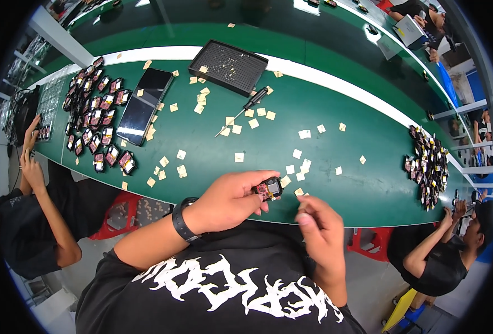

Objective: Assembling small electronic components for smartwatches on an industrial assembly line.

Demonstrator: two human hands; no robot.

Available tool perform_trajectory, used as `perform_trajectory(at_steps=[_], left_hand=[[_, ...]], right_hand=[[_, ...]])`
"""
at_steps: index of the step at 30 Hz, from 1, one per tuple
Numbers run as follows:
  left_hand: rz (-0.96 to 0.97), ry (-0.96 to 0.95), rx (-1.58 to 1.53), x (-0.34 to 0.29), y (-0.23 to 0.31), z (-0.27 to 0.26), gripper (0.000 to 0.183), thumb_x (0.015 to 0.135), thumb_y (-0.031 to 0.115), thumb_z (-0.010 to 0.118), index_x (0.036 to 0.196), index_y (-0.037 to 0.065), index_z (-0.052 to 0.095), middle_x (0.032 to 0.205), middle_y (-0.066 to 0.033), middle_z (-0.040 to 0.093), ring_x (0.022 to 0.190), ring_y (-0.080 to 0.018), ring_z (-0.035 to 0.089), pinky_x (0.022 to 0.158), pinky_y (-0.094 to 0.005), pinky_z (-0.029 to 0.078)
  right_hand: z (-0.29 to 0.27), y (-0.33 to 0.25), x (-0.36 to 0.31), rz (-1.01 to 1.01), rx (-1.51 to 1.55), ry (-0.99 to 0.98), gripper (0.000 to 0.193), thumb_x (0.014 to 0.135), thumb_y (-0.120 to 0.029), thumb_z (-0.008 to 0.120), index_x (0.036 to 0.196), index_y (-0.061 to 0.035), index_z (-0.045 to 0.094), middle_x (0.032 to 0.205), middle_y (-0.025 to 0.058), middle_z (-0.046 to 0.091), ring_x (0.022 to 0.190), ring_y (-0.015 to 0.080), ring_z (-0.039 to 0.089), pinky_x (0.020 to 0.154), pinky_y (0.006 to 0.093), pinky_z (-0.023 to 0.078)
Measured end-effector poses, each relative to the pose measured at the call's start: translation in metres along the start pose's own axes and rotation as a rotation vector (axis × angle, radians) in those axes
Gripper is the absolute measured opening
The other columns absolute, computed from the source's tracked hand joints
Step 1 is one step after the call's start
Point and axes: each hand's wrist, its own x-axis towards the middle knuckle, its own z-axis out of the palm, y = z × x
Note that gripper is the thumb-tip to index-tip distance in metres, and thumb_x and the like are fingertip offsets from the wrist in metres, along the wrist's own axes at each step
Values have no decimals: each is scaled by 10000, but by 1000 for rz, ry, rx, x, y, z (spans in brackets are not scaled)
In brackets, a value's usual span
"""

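In my left hand (232,200), near the table's front edge, is a small black electronic module (269,190) with a red circuit board showing, gripped between thumb and fingers. Just to the right, my right hand (320,222) has its fingers curled and pinched together; whatever is in them is hidden. A small cream square (299,192) lies by those fingertips, and I cannot tell whether they touch it. Another cream square (285,181) is right beside the module. More pale squares (305,164) are scattered beyond my hands.
The green table (280,139) carries a screwdriver (241,114), a black tray (227,67) with small bits, and a dark phone (145,106). Similar modules are piled at left (93,114) and right (426,167). Co-workers sit on both sides, near red stools (118,216).
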Motion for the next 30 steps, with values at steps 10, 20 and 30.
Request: perform_trajectory(at_steps=[10, 20, 30], left_hand=[[83, 14, 303, -4, 8, 5, 593, 867, -128, 478, 1438, 20, 543, 1123, -99, 659, 887, -127, 633, 789, -269, 537], [136, 203, 502, 4, 7, 27, 386, 933, -52, 596, 1315, -5, 632, 880, -85, 687, 718, -128, 678, 636, -260, 546], [61, 319, 269, -2, 1, 24, 340, 954, -55, 587, 1292, -81, 614, 873, -97, 686, 712, -119, 650, 659, -255, 549]], right_hand=[[-38, 9, -6, -37, -278, 116, 286, 886, -97, 729, 693, 8, 547, 584, 30, 502, 534, 125, 415, 512, 288, 325], [-94, 1, 6, 105, -55, -60, 213, 848, -111, 783, 999, 7, 690, 776, 63, 600, 614, 126, 522, 554, 272, 416], [-223, 49, 58, -85, -962, 540, 305, 841, -103, 765, 1114, -34, 648, 1020, 152, 641, 874, 360, 641, 747, 422, 536]])
